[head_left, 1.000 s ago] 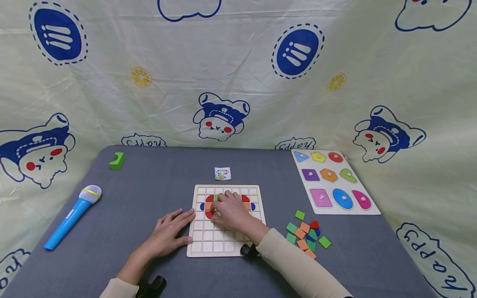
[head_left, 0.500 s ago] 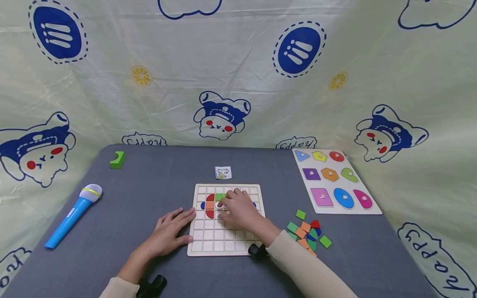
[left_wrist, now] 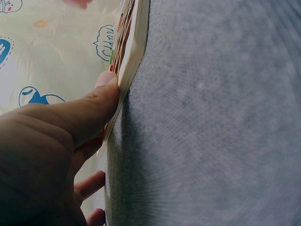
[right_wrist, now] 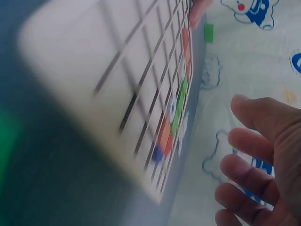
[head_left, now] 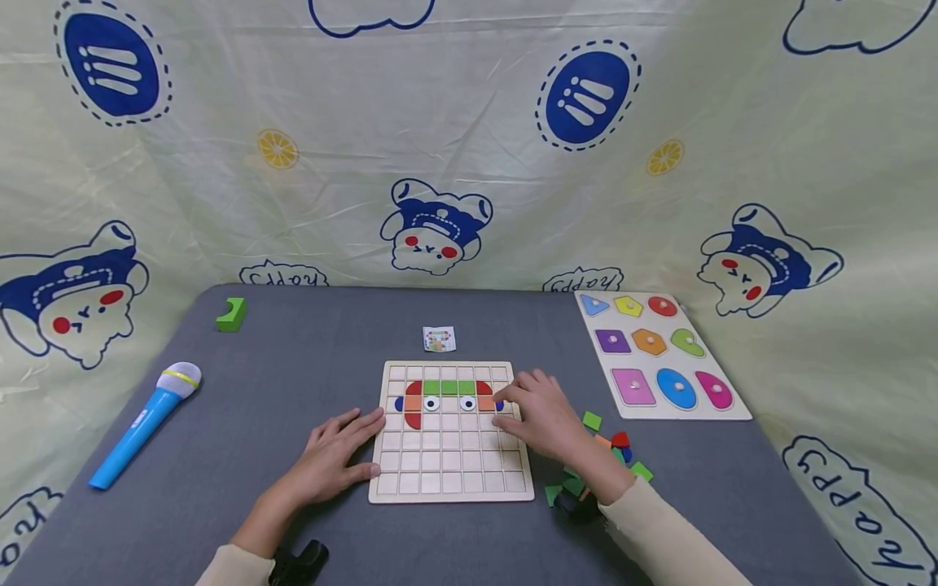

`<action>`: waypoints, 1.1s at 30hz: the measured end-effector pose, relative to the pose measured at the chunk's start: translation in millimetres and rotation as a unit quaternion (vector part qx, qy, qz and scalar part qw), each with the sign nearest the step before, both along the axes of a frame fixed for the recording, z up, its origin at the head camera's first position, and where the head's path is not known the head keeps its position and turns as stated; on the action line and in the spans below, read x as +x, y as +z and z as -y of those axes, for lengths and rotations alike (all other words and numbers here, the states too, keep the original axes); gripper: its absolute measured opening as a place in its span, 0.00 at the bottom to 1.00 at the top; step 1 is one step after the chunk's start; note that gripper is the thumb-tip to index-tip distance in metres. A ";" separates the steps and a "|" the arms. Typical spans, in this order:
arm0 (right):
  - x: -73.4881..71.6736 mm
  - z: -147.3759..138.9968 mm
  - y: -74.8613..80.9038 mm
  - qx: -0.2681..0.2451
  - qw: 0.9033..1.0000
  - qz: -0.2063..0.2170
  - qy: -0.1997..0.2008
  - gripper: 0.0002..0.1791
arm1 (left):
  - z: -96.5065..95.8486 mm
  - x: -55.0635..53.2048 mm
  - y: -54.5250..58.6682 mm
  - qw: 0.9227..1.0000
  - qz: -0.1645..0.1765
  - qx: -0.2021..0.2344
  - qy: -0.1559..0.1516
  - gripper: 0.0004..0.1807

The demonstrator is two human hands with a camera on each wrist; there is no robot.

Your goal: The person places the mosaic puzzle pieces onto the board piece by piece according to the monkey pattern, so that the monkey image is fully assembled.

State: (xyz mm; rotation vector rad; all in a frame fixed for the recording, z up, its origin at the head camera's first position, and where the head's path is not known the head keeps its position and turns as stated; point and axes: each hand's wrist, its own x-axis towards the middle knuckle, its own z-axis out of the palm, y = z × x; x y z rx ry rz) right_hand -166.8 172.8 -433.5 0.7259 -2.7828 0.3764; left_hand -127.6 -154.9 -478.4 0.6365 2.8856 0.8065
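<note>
A pale gridded board [head_left: 450, 484] lies on the table. In its upper rows sit green squares [head_left: 450, 387], red curved pieces [head_left: 414, 421], orange squares [head_left: 414, 404] and a blue half-round piece [head_left: 399, 404]. Two white eye tiles [head_left: 431, 404] are set below the green row. My left hand [head_left: 339, 456] rests at the board's left edge, fingers extended, its thumb [left_wrist: 101, 96] touching the rim in the left wrist view. Over the board's right edge hovers my right hand [head_left: 544, 415], fingers loosely bent. The right wrist view shows nothing between its fingers [right_wrist: 251, 141].
Loose coloured tiles [head_left: 591, 421] lie right of the board, partly behind the right forearm. A knobbed shape puzzle [head_left: 597, 382] stands farther right. A small picture card [head_left: 439, 339] lies beyond the board. To the left are a blue toy microphone [head_left: 142, 427] and a green block [head_left: 231, 315].
My right hand has drawn back rightward from the middle of the grid to its right edge, uncovering the eye tiles and green row. The left hand has stayed in place.
</note>
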 end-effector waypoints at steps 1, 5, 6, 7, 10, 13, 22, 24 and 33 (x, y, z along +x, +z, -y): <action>2.1 -6.9 0.2 0.000 1.000 -0.003 -0.004 0.15 | -0.1 0.1 0.2 1.000 -0.003 -0.001 -0.001 0.38; 11.9 -33.2 -0.2 0.000 1.000 -0.001 -0.019 0.16 | -0.5 0.6 1.2 1.000 0.005 -0.001 0.003 0.38; 14.6 -39.1 -1.0 0.002 1.000 0.001 -0.023 0.16 | -0.6 0.6 1.1 1.000 0.006 -0.002 0.003 0.38; 17.4 -44.6 -1.5 0.004 1.000 0.003 -0.027 0.16 | -0.6 0.5 0.9 1.000 0.005 -0.005 0.003 0.38; 26.1 -58.2 -3.3 0.011 0.999 0.008 -0.038 0.16 | -0.9 0.4 1.0 1.000 0.008 -0.007 0.003 0.38; 34.8 -68.4 -5.4 0.018 0.999 0.015 -0.038 0.16 | -0.5 0.1 1.1 1.000 0.007 -0.009 0.003 0.38; 54.1 -83.1 -10.9 0.014 0.999 0.033 -0.041 0.16 | -0.2 -0.2 0.6 1.000 0.006 -0.005 0.002 0.38; 56.6 -84.6 -13.3 0.014 0.999 0.032 -0.041 0.16 | -0.1 -0.3 0.6 1.000 0.007 -0.004 0.002 0.38; 67.5 -89.2 -21.0 0.004 0.999 0.035 -0.040 0.18 | 0.2 -0.7 0.2 1.000 0.007 -0.006 0.001 0.37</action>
